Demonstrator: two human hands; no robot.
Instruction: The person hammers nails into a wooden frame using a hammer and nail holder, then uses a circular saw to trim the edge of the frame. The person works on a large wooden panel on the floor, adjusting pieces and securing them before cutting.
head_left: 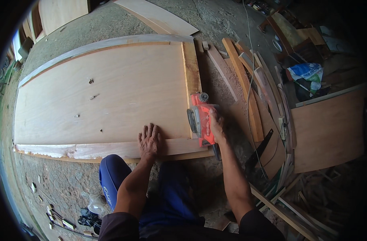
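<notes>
My right hand [216, 125] is wrapped round the handle of a red electric planer [204, 113]. The planer rests on the right-hand end rail [192, 68] of a large wooden panel [127, 96], near the panel's near right corner. Flat on the panel, fingers spread, lies my left hand [150, 140], its wrist over the pale near rail [91, 150]. Wood strips frame the panel's edges. A few small bits, perhaps shavings [91, 81], are scattered on its face. The planer's underside is hidden.
Loose planks [244, 88] and a handsaw [265, 145] lie right of the panel, with a cable [249, 60] running among them. A blue and white bag [308, 74] and a brown board [328, 130] are farther right. Another board [159, 16] lies beyond. Wood offcuts [67, 223] litter the floor at lower left.
</notes>
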